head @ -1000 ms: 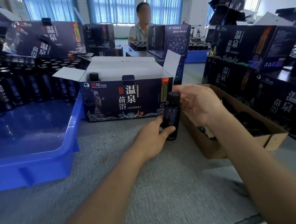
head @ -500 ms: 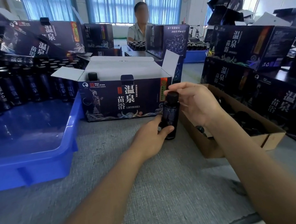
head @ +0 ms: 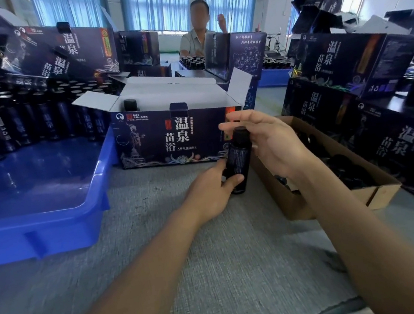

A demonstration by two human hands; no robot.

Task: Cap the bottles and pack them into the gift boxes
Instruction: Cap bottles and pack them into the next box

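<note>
**Seating the cap before the bottle goes in the box**

The small dark glass bottle with a printed label [head: 238, 161] stands tilted on the grey woven counter [head: 216, 263]. It is just in front of the open navy printed gift box [head: 171, 138], which lies at the bottle's 11 o'clock.

The left hand [head: 211, 191] has its grip wrapped round the bottle's lower half, thumb across the front. The right hand [head: 271, 144] comes in from 3 o'clock with its grip open. Its fingers are stretched nearly straight past the round black cap [head: 240, 133], which sits on the neck against them. The view is too soft to say whether the cap is turned fully home.

The step in hand looks like tightening. To do it well:
- Hold the base firm against the counter so the bottle cannot spin.
- Bring the bottle upright so the thread runs true.
- Close thumb and fingers round the cap and twist until it stops.

One capped bottle [head: 130, 104] already stands in the box's far left corner, so this one would go in beside it. Spare caps lie in the brown cardboard carton [head: 302, 207] at 3 o'clock. Rows of dark bottles [head: 7, 119] wait in the blue plastic tray [head: 50, 228] at 9 o'clock.
</note>
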